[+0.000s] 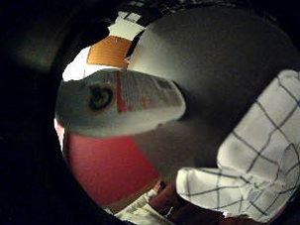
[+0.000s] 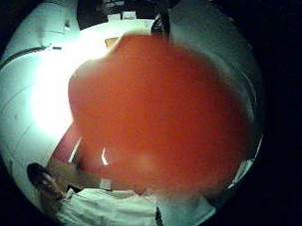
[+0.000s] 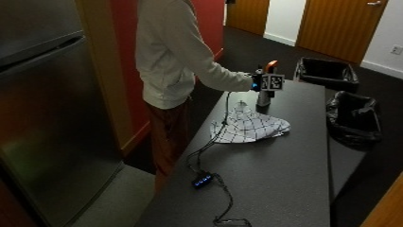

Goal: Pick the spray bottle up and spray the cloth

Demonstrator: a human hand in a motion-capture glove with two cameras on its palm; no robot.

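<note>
A person in a pale sweatshirt is standing at the near edge of a long dark table, reaching out with the gloved right hand. That hand is wrapping its fingers around the spray bottle, gripping it up near the orange trigger head (the glove hides most of the neck, so exactly where each finger is sitting cannot be told). The bottle is standing upright, its pale body showing below the hand; whether its base is touching the table I cannot tell from here.

Just beside the bottle, on the side toward the person, the cloth is lying crumpled on the tabletop, white with a thin dark check. From the little-finger side of the palm, the bottle's white labelled body is running close across the view, with the checked cloth spreading on the grey table below it. From the thumb side, the orange head is filling almost everything.

Past the far end of the table, two black-lined bins are sitting on the floor.
</note>
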